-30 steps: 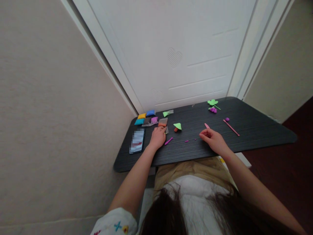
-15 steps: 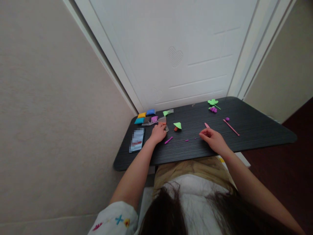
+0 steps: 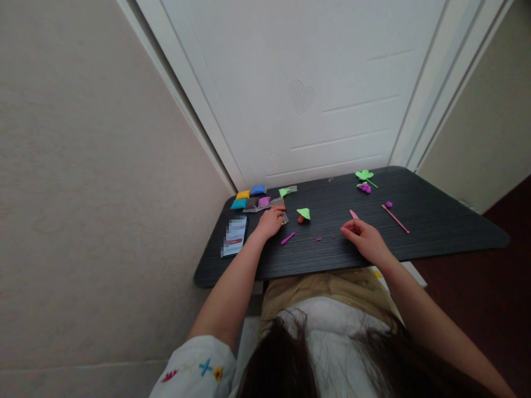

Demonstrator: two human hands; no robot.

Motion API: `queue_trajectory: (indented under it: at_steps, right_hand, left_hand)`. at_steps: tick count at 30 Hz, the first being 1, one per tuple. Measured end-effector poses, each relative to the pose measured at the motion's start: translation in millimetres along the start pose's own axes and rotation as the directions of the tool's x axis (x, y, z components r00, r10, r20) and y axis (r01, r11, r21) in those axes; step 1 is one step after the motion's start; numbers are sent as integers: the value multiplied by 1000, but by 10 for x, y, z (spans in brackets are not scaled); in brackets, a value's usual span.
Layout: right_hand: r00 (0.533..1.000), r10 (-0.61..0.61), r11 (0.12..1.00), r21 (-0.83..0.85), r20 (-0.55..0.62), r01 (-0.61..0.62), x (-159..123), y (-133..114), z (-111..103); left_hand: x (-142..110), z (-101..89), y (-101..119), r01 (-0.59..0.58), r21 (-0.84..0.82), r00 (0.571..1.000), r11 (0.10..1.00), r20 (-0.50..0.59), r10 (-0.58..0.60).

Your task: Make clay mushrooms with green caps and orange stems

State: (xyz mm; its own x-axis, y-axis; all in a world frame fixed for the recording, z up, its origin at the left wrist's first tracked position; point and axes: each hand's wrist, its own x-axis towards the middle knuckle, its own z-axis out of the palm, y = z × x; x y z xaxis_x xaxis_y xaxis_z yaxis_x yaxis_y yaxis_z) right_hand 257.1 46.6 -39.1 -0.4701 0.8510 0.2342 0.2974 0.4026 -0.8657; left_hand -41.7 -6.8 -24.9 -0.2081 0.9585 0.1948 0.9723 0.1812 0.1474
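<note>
My left hand [image 3: 271, 222] rests on the table with its fingers bent down and together over a small clear packet [image 3: 285, 219], mostly hidden under the fingertips. Just beyond it lies an orange-brown clay packet [image 3: 279, 204]. My right hand [image 3: 364, 239] hovers over the table, thumb and fingertips drawn together; whatever is between them is too small to make out. A pink modelling tool [image 3: 353, 214] lies partly behind it. Between the hands stands a clay mushroom [image 3: 303, 214] with a green cap and orange stem. Nearer me are a purple clay stick [image 3: 287, 238] and tiny purple bits [image 3: 318, 239].
Several coloured clay packets [image 3: 243, 195] and a phone [image 3: 234, 236] lie at the left of the dark table [image 3: 307, 260]. A green clay clover [image 3: 364, 175], purple clay grapes [image 3: 364, 188], a pink stick [image 3: 395, 219] and a purple lump [image 3: 389, 204] are at right. A white door [image 3: 332, 83] stands behind.
My left fingers have drawn back slightly from the orange-brown packet, so more of it shows. My right hand has barely moved. The whole view has shifted a little.
</note>
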Motion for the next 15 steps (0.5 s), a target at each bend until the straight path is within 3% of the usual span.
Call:
queue_trajectory:
  at_steps: [15]
  right_hand:
    - [1000, 9, 1000, 6, 4, -9, -5, -53, -12]
  left_hand:
    - [-144, 80, 51, 31, 35, 995, 999, -92, -28]
